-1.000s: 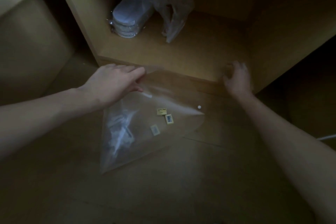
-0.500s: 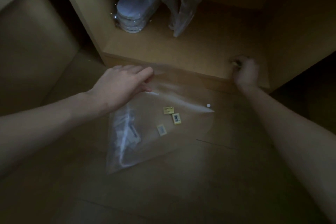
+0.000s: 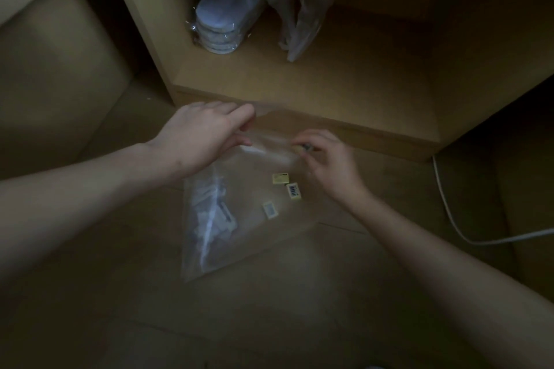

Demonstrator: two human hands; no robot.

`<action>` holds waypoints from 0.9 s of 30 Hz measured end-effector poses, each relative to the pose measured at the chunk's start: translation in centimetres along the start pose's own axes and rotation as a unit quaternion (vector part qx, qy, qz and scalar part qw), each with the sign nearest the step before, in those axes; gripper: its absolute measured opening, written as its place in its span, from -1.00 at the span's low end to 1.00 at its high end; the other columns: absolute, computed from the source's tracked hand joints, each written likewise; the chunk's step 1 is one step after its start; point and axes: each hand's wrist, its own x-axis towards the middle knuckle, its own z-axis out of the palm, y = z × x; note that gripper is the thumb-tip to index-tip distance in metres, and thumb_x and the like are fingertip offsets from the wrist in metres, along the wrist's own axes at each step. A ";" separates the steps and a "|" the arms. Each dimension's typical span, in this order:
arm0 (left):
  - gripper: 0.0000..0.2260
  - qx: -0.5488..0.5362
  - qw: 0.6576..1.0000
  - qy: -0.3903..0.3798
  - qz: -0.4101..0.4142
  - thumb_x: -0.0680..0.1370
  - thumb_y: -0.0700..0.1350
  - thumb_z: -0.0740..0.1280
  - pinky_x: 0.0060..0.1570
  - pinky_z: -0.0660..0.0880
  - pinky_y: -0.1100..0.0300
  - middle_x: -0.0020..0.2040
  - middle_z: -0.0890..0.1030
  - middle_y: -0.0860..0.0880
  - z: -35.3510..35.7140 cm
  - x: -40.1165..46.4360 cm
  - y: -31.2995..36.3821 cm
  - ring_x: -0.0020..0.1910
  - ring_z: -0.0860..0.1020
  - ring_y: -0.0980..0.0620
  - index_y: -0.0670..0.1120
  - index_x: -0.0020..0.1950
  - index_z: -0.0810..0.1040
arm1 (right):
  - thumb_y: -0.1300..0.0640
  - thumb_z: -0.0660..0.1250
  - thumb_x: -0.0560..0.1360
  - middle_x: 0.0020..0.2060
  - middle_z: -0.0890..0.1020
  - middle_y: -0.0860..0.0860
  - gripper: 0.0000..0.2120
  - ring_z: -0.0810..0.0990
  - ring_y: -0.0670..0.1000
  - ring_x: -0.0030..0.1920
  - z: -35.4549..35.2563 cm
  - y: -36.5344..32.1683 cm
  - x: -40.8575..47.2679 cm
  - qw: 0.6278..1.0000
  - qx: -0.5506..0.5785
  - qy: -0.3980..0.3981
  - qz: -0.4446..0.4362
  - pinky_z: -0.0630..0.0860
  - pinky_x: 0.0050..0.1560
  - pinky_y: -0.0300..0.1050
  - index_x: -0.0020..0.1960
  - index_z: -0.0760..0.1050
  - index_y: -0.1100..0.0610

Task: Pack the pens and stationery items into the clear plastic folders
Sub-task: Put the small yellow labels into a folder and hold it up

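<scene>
Dim light, floor level. Left hand (image 3: 207,132) is reaching in from the left, fingers curled down over the upper left edge of the clear folder (image 3: 248,219) and pinching the plastic there. The folder is lying flat on the wooden floor (image 3: 269,308), just in front of the open cabinet (image 3: 329,90), its far edge lifting slightly between the two hands. Inside the folder, a loose bundle of pale stationery (image 3: 214,213) is sitting toward the left side; details too blurred to name. To its right, three small yellow tags (image 3: 293,190) with barcode labels are lying near the middle, apart from the bundle. Right hand (image 3: 329,159) is hovering over the folder's upper right edge, fingers curled and pinching something small and dark (image 3: 305,147) at the tips; cannot tell what it is. Farther back, a wrapped stack of round pads (image 3: 218,30) and a crumpled plastic bag (image 3: 299,18) are sitting on the cabinet shelf. At far right, a white cable (image 3: 449,213) is trailing across the floor.
</scene>
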 end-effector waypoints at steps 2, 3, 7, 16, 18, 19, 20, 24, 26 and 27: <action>-0.77 -0.001 1.000 0.002 -0.006 0.49 -0.01 0.37 -0.24 0.28 0.14 -0.16 0.59 -0.13 -0.5 -0.4 -0.2 -0.18 0.58 -0.18 -0.15 -0.06 0.45 | 0.37 0.35 0.45 0.02 0.59 -0.04 -0.74 0.51 -0.11 0.06 1.3 -0.7 -0.4 0.998 -0.002 -0.056 -0.007 0.34 0.12 -0.43 0.06 0.64 0.11; -0.76 0.001 1.000 0.006 -0.003 0.49 0.01 0.35 -0.25 0.27 0.15 -0.16 0.59 -0.13 -0.7 -0.6 -0.3 -0.18 0.58 -0.18 -0.15 -0.07 0.45 | 0.37 0.34 0.45 0.03 0.61 -0.01 -0.73 0.54 -0.07 0.05 1.8 -1.0 -0.4 0.997 -0.005 -0.081 -0.011 0.35 0.10 -0.40 0.06 0.64 0.11; -0.70 0.005 0.999 0.026 0.030 0.50 0.09 0.22 -0.31 0.32 0.17 -0.23 0.58 -0.11 -1.6 -1.7 -0.6 -0.28 0.59 -0.15 -0.15 -0.10 0.45 | 0.37 0.26 0.49 0.11 0.64 0.06 -0.68 0.61 0.03 0.02 3.0 -1.9 0.3 0.980 -0.027 -0.195 0.025 0.48 0.13 -0.13 0.16 0.60 0.11; -0.71 0.004 0.996 0.050 0.074 0.50 0.11 0.18 -0.38 0.47 0.18 -0.27 0.60 -0.03 -2.5 -2.6 -1.0 -0.32 0.60 -0.07 -0.12 -0.13 0.44 | 0.30 0.29 0.54 0.06 0.64 0.03 -0.74 0.60 -0.05 0.05 1.5 -2.2 1.7 0.976 -0.011 -0.204 0.080 0.48 0.15 -0.19 0.18 0.59 0.10; -0.73 -0.006 0.995 0.049 0.087 0.51 0.10 0.18 -0.42 0.45 0.19 -0.29 0.60 -0.03 -3.1 -2.5 -1.2 -0.34 0.60 -0.07 -0.10 -0.13 0.43 | 0.29 0.29 0.54 0.06 0.64 0.03 -0.75 0.59 -0.04 0.06 0.9 -2.3 2.1 0.973 -0.013 -0.213 0.090 0.49 0.17 -0.14 0.16 0.59 0.10; -0.75 -0.015 0.995 0.046 0.091 0.51 0.10 0.18 -0.44 0.46 0.19 -0.29 0.60 -0.02 -3.7 -2.6 -1.3 -0.34 0.60 -0.06 -0.08 -0.12 0.41 | 0.29 0.29 0.54 0.05 0.64 0.04 -0.76 0.59 -0.05 0.05 0.6 -2.5 2.2 0.971 -0.015 -0.219 0.098 0.49 0.18 -0.14 0.16 0.59 0.11; -0.77 -0.019 0.995 0.040 0.093 0.53 0.11 0.17 -0.47 0.47 0.18 -0.27 0.60 -0.02 -4.3 -2.7 -1.3 -0.33 0.60 -0.06 -0.05 -0.10 0.38 | 0.29 0.29 0.54 0.05 0.65 0.05 -0.76 0.58 -0.05 0.04 0.1 -3.1 2.3 0.968 -0.017 -0.227 0.106 0.49 0.17 -0.16 0.15 0.59 0.12; -0.82 -0.016 0.994 0.022 0.109 0.56 0.11 0.12 -0.47 0.55 0.12 -0.10 0.67 -0.04 -6.9 -2.8 -0.8 -0.14 0.67 -0.04 0.01 -0.01 0.33 | 0.29 0.30 0.53 0.07 0.65 0.06 -0.76 0.56 -0.09 0.03 -2.9 -7.3 3.3 0.956 -0.042 -0.268 0.113 0.43 0.08 -0.33 0.18 0.57 0.17; -0.83 -0.028 0.994 0.014 0.109 0.55 0.06 0.16 -0.40 0.60 0.11 0.00 0.68 -0.05 -8.9 -2.7 -0.3 -0.05 0.67 -0.05 -0.01 0.02 0.37 | 0.25 0.31 0.54 0.10 0.64 0.00 -0.76 0.55 -0.13 0.06 -5.0 -10.1 4.1 0.949 -0.065 -0.292 0.103 0.42 0.08 -0.35 0.19 0.57 0.13; -0.84 -0.030 0.994 0.010 0.103 0.55 0.05 0.17 -0.36 0.62 0.09 0.04 0.68 -0.05 -10.2 -2.6 -0.1 -0.02 0.67 -0.06 -0.01 0.01 0.39 | 0.24 0.31 0.54 0.11 0.63 -0.01 -0.75 0.54 -0.15 0.06 -6.0 -11.5 4.5 0.946 -0.073 -0.301 0.098 0.43 0.12 -0.32 0.19 0.57 0.11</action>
